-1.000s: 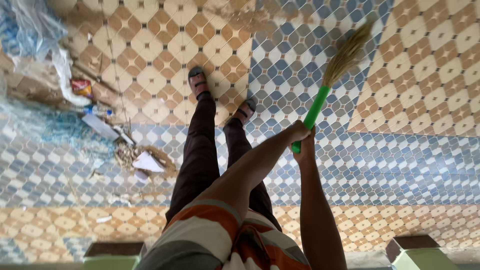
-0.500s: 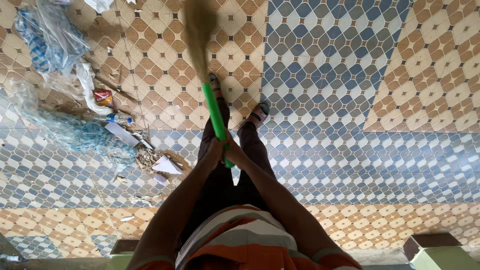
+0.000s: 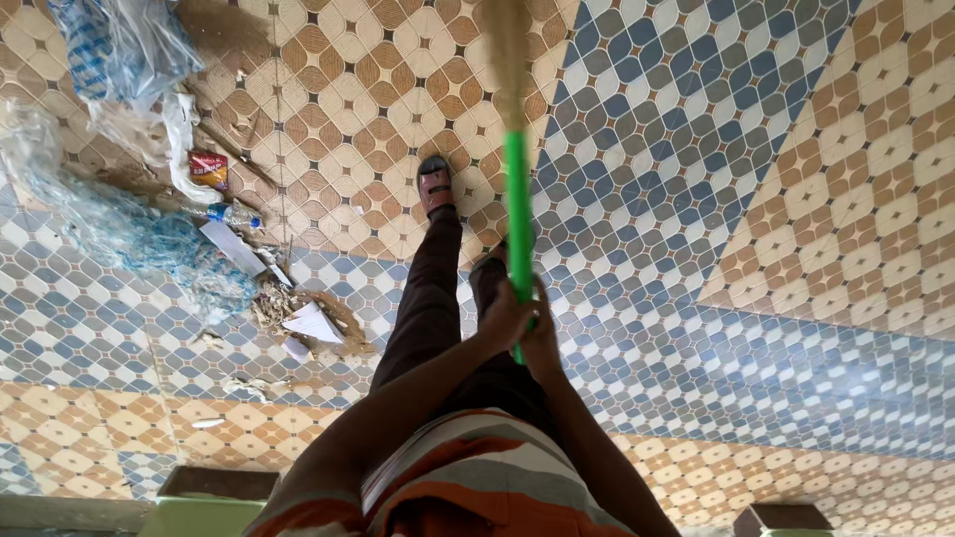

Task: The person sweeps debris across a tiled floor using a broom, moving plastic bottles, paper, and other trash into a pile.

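A broom with a green handle [image 3: 517,214] and straw bristles [image 3: 508,55] points straight away from me over the patterned tile floor. My left hand [image 3: 502,316] and my right hand [image 3: 543,336] are both closed around the lower end of the handle, side by side. My legs in dark trousers and sandals [image 3: 435,184] stand below the broom; the handle hides most of the right foot. A pile of swept litter [image 3: 308,320], with paper scraps and dust, lies on the floor to the left of my legs.
Plastic bags [image 3: 109,50], a small red packet [image 3: 209,169], a plastic bottle [image 3: 231,215] and blue netting [image 3: 149,249] are heaped at the upper left. Green-topped blocks [image 3: 204,502] sit at the bottom edge. The tiled floor [image 3: 776,229] stretches to the right.
The broom swung from the far right to the left across my legs, then back toward the centre. My hands stayed on the handle throughout.
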